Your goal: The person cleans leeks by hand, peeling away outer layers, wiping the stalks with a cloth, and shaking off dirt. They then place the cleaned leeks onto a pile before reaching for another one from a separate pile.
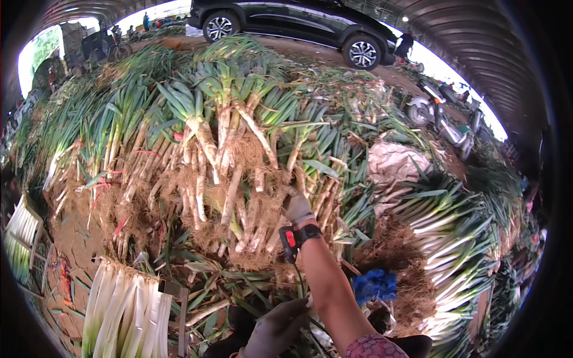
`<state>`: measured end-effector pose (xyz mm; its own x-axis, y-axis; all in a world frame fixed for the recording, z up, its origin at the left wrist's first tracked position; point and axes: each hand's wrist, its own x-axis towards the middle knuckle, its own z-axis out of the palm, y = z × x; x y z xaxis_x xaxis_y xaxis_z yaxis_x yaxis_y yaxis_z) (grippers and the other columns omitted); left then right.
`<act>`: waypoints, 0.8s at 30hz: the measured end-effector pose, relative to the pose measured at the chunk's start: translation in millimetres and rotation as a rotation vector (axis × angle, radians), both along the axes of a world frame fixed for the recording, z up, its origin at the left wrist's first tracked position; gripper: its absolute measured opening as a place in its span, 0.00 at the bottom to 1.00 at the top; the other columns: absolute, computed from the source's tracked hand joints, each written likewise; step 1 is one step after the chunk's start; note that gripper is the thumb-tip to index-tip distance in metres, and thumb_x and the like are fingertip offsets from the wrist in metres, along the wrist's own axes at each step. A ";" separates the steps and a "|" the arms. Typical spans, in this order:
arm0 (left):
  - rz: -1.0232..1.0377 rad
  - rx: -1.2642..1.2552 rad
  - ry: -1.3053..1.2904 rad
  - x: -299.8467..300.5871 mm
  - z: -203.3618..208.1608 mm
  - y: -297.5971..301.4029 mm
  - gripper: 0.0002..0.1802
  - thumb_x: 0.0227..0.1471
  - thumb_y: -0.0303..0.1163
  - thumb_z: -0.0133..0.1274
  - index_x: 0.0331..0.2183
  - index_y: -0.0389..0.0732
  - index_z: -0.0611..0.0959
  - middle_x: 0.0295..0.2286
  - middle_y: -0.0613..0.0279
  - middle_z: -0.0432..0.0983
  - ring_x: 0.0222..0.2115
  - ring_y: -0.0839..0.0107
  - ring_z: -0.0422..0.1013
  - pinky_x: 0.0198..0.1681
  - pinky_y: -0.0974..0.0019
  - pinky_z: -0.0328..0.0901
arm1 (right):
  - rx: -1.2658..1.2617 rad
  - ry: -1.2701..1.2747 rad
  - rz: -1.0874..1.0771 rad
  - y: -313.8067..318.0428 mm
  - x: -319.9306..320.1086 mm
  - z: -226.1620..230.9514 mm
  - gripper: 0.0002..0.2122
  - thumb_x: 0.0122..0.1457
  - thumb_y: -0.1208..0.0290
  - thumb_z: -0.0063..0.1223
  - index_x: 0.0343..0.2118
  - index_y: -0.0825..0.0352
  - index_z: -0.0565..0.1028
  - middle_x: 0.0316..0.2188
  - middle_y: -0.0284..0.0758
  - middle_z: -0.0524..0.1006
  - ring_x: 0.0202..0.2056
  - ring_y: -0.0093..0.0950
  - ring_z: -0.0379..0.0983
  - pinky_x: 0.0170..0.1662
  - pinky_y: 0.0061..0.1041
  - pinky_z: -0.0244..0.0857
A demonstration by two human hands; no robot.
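Nearest the camera, the gloved left hand [276, 329] is held low, loosely curled over leaf litter; whether anything is held cannot be told. Ahead, the big heap of unpeeled leeks [227, 161] could slump if one stalk is tugged out, since roots are tangled. The right hand [296, 207] is clenched on a leek stalk [293, 156] at the heap's front.

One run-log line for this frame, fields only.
right hand: gloved, reaching into leek pile | left hand: gloved, low, grip unclear | cleaned leeks: stacked lower left | car: behind
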<state>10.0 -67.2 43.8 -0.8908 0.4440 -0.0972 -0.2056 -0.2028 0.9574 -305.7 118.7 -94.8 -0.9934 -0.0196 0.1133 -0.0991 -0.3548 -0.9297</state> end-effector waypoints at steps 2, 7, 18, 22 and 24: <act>0.023 -0.005 0.003 6.6 -1.9 -8.5 0.19 0.57 0.24 0.50 0.50 0.31 0.71 0.39 0.60 0.75 0.38 0.72 0.72 0.41 0.71 0.67 | 0.545 0.045 -0.125 -15.8 33.3 33.8 0.18 0.58 0.89 0.38 0.45 0.64 0.76 0.43 0.34 0.76 0.43 0.30 0.73 0.46 0.27 0.69; 0.083 -0.165 0.265 -1.1 1.5 -6.7 0.16 0.52 0.26 0.54 0.44 0.34 0.77 0.34 0.53 0.78 0.33 0.65 0.75 0.38 0.69 0.68 | 0.921 0.420 -0.205 -8.2 159.6 58.9 0.14 0.50 0.86 0.47 0.39 0.66 0.76 0.40 0.39 0.77 0.40 0.33 0.74 0.45 0.27 0.69; 0.121 0.070 0.168 -43.5 -47.8 53.6 0.20 0.60 0.39 0.45 0.45 0.33 0.74 0.37 0.61 0.74 0.37 0.70 0.70 0.41 0.65 0.65 | 0.622 -0.315 -0.004 62.4 498.2 137.3 0.23 0.46 0.81 0.59 0.48 0.75 0.68 0.34 0.35 0.73 0.35 0.24 0.68 0.40 0.21 0.63; -0.187 0.686 -0.358 -46.4 -38.4 75.9 0.21 0.60 0.45 0.45 0.47 0.39 0.73 0.41 0.60 0.73 0.43 0.64 0.70 0.47 0.59 0.66 | 0.846 -0.238 0.013 64.4 571.0 169.2 0.30 0.45 0.80 0.61 0.55 0.74 0.65 0.38 0.42 0.74 0.40 0.27 0.71 0.44 0.23 0.64; -0.025 0.733 -0.400 -33.7 -34.4 86.4 0.18 0.60 0.41 0.46 0.48 0.41 0.73 0.42 0.61 0.73 0.42 0.64 0.71 0.46 0.58 0.66 | 1.087 -0.144 -0.100 76.4 588.9 128.0 0.36 0.45 0.75 0.66 0.59 0.69 0.61 0.37 0.39 0.75 0.34 0.24 0.71 0.40 0.23 0.66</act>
